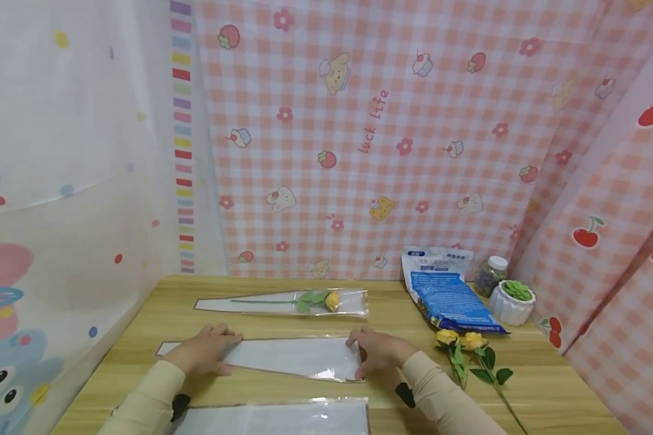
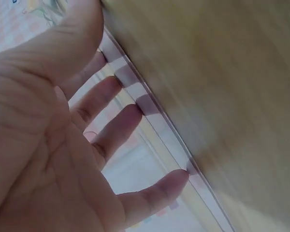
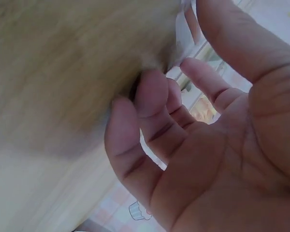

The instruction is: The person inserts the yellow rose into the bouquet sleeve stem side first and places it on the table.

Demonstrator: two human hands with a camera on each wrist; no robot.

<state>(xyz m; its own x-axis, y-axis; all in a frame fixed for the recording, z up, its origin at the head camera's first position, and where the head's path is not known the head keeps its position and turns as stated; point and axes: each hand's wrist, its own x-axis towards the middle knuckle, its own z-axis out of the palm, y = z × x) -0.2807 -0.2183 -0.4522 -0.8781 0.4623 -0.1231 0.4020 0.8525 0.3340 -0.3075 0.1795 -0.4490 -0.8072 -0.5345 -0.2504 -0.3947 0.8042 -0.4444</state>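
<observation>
A wood-grain counter [image 1: 163, 320] spreads across the bottom of the head view. Nearest, at the lower edge, a near wrapper [image 1: 272, 420] is cut off by the frame. Just beyond it, at lower centre, the middle wrapper [image 1: 299, 357] lies flat, its wide end to the right. The left hand [image 1: 209, 350] lies across its narrower part, the grip apart, fingertips touching the edge. The right hand [image 1: 378, 349] is at the wide end, its grip also apart: fingers bent, thumb well clear of them. At lower right, two roses [image 1: 473, 342] lie with blooms away from the person. Farther, at centre, a far wrapper [image 1: 354, 302] has one rose [image 1: 332, 301]; whether in or on it, I cannot tell. Right of that lies a blue packet [image 1: 451, 296], then a potted plant [image 1: 513, 307] and, behind it, a jar [image 1: 491, 275]. A checked cloth [image 1: 305, 121] hangs at the back.
</observation>
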